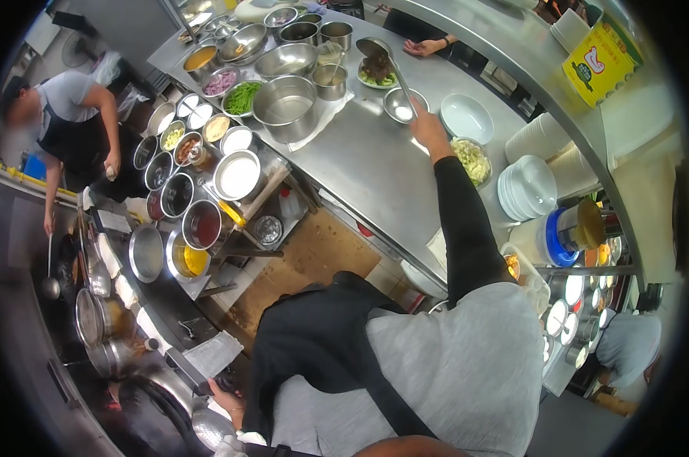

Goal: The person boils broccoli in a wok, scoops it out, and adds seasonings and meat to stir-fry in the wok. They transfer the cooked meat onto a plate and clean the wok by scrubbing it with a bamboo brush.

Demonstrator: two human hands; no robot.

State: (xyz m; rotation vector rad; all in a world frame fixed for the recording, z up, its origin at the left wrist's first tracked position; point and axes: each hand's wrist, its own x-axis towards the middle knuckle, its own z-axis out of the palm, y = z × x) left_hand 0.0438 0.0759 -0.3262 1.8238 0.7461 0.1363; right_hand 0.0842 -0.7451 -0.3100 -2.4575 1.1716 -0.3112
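My right hand [430, 131] is closed around the long handle of a metal ladle [376, 49]. The ladle's bowl is tipped over a white bowl [377, 85] with green vegetables and dark brown food in it. Beneath the handle and my hand sits a small steel bowl [400, 107]. Down at the lower left, my left hand [229, 404] looks curled beside the stove, near a perforated skimmer [210, 428] and a wok [158, 407]. What it grips, if anything, is too small and dark to make out.
An oval white dish [467, 119], a bowl of chopped pale greens [471, 161] and stacked white plates [526, 186] line the counter's right side. Steel pots [285, 107] and ingredient bowls stand left. A co-worker [78, 114] holds a ladle at the stove. Another person's hand [427, 47] rests across the counter.
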